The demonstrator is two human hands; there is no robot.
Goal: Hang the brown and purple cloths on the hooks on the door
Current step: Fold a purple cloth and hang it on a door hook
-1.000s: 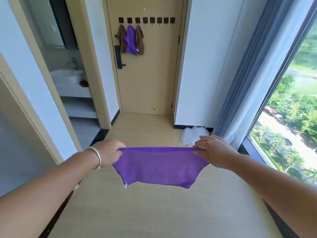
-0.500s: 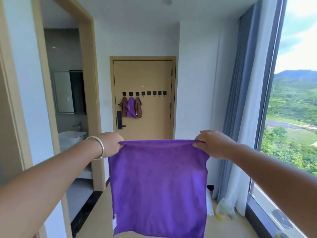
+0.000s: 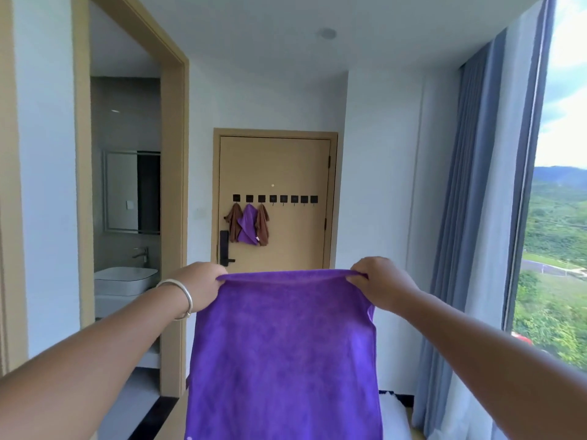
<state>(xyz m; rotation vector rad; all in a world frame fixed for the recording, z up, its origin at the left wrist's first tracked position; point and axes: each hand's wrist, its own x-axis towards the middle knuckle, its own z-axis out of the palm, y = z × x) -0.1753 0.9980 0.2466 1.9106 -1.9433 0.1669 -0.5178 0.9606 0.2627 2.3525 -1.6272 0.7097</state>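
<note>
Purple cloth [image 3: 286, 354]: held spread out in front of the person, well short of the door [image 3: 295, 230]; left hand [image 3: 200, 285] and right hand [image 3: 379, 282] each grip a top corner, fingers curled over the edge. Hooks [image 3: 274, 198]: first three from the left carry two brown cloths [image 3: 234, 223] flanking a hung purple cloth [image 3: 248, 228]; the other five are bare. By my reckoning, three cloths are hung; this fourth is not yet hung.

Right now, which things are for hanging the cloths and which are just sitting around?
For the job:
- purple cloth, held up by left hand and right hand
- hooks on the door
- three cloths already hung: brown, purple, brown

Just there:
- sink
- mirror
- curtain
- window
</note>
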